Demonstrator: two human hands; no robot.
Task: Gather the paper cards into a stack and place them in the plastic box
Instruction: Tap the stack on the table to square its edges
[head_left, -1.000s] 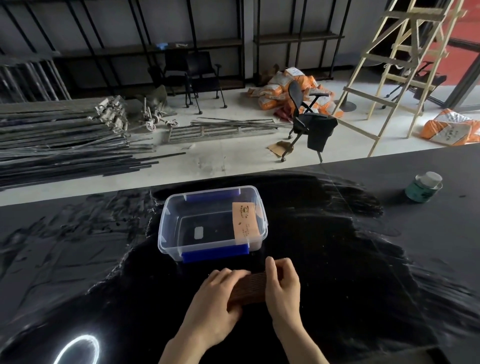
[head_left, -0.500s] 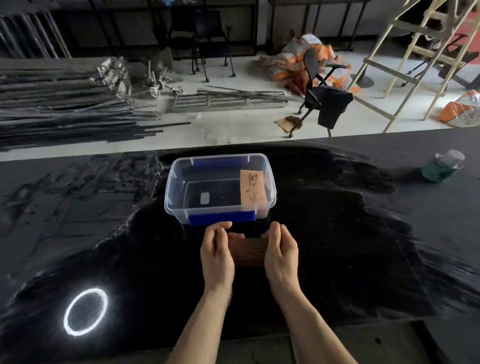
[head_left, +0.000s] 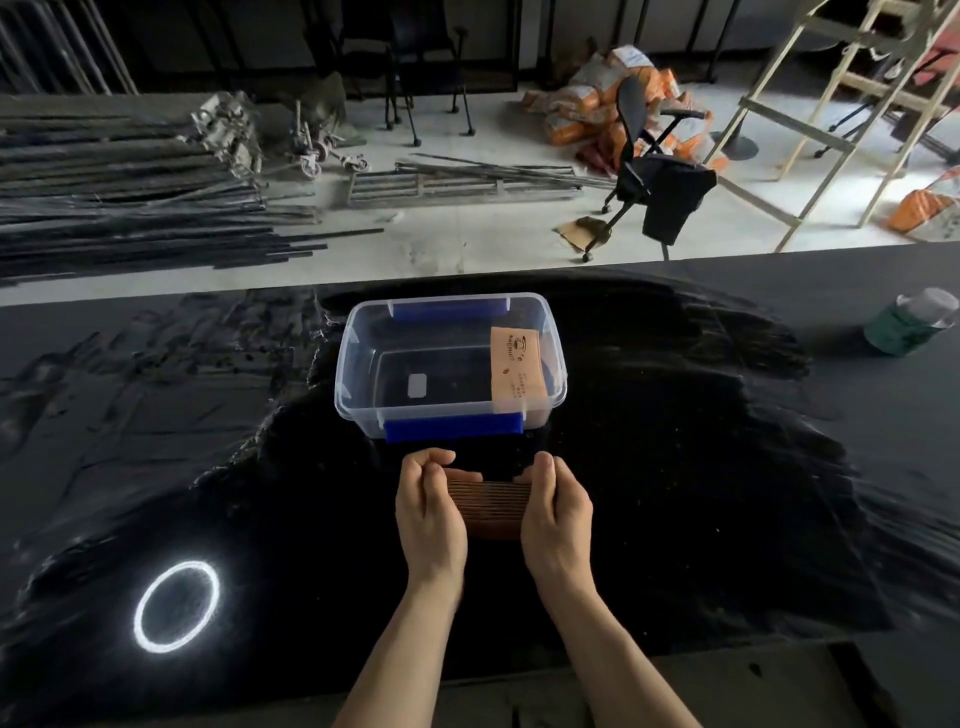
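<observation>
A stack of brown paper cards stands on edge on the black table, squeezed between my two hands. My left hand presses its left end and my right hand presses its right end, fingers curled over the top. Just beyond the hands sits a clear plastic box with blue clips, open, no lid on it. Inside the box, at the right, lies one tan card with printing. The stack's lower part is hidden by my hands.
A green jar with a white lid stands at the table's far right. A bright ring of light reflects on the glossy tabletop at the lower left. Beyond the table's far edge lie metal bars, a chair and a wooden ladder on the floor.
My hands shifted from lying over the cards to flanking them, palms facing each other, squaring the stack on edge. The view tilted down, so the box now appears higher in view.
</observation>
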